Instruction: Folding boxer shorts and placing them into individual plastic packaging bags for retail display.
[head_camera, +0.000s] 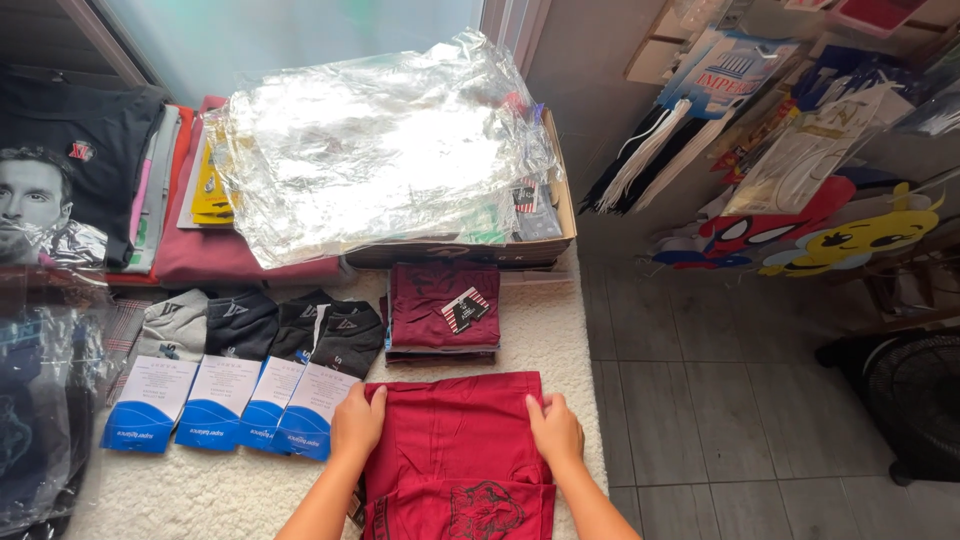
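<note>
Both hands flat on a red garment (455, 440) at the near edge of the desk (565, 330), which is covered in white fleecy cloth. Left hand (357, 422) presses the garment's upper left corner, right hand (556, 430) its upper right; fingers spread and pressing, not clenched round anything. The lower fold shows a dark print. Just behind it, a folded maroon stack (440, 305) with a tag. Left of that, a row of packaged socks (240, 385). At the far edge, a cardboard box (470, 250) under crinkled clear plastic (370, 150). To do it well, I judge: keep palms level, smooth outward, square the top edge.
</note>
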